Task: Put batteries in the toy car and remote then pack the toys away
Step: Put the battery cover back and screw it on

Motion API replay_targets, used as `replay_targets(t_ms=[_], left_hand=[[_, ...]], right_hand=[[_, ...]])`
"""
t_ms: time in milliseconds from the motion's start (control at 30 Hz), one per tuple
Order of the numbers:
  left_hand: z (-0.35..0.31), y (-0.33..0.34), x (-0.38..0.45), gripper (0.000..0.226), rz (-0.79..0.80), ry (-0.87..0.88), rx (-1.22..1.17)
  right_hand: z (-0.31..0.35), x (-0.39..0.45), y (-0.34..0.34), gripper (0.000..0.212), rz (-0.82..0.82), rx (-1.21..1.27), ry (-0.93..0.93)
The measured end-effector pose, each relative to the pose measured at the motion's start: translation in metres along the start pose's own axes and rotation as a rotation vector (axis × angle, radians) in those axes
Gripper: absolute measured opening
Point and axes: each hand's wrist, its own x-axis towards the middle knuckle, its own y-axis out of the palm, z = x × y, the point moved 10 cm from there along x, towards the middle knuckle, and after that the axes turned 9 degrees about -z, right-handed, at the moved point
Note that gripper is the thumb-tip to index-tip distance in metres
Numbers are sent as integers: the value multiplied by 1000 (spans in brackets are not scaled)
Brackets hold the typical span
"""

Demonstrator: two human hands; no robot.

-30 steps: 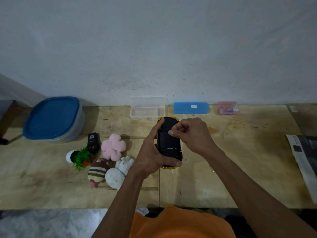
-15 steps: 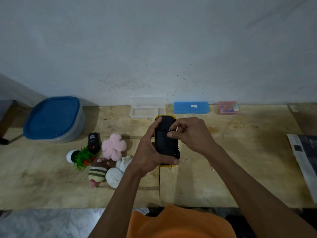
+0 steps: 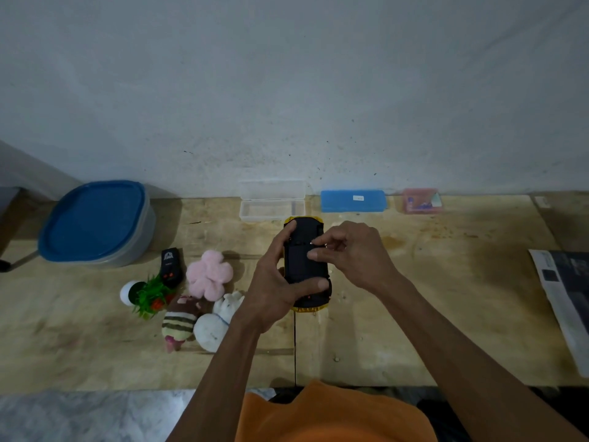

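Toy car [image 3: 306, 266] upside down, black underside up, gripped in left hand [image 3: 276, 287] above table [image 3: 446, 282]; right hand [image 3: 352, 253] fingertips pressed on underside; remote [image 3: 170, 267] left, beside plush toys [image 3: 208, 279]; bare wood right of hands; open clear case [image 3: 272, 202] against white wall [image 3: 287, 90].

Black-bottomed yellow toy car [image 3: 306, 266], blue container lid [image 3: 92, 220], pink flower plush [image 3: 208, 274] (pale), brown-cream striped plush [image 3: 178, 323]

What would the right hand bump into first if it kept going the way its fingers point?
The right hand points left; its fingertips already touch the upturned toy car. Past that, probably the left hand gripping it.
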Motion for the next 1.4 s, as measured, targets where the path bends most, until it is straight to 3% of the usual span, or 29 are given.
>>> replay_targets(t_ms=[167,333,667,1067,1167,1300,1400], left_hand=[[-1,-10,11,64,-93,44,29],[5,-8,12,63,-65,47,57],[22,22,26,57,-22,66,153],[58,61,42,53,18,-78,173],[64,60,50,53,-9,-124,171],[76,55,52,53,-29,-182,183],[83,53,50,52,-40,-204,220]], right_hand=[[-10,-6,-3,29,-107,201,119],[-23,-9,-2,42,-173,188,210],[-66,-16,-15,37,-278,153,374],[-111,-1,-21,41,-228,69,116],[-152,0,-33,34,-310,18,236],[-221,-8,-15,46,-92,-270,434],[-241,-12,-2,37,-45,-342,452]])
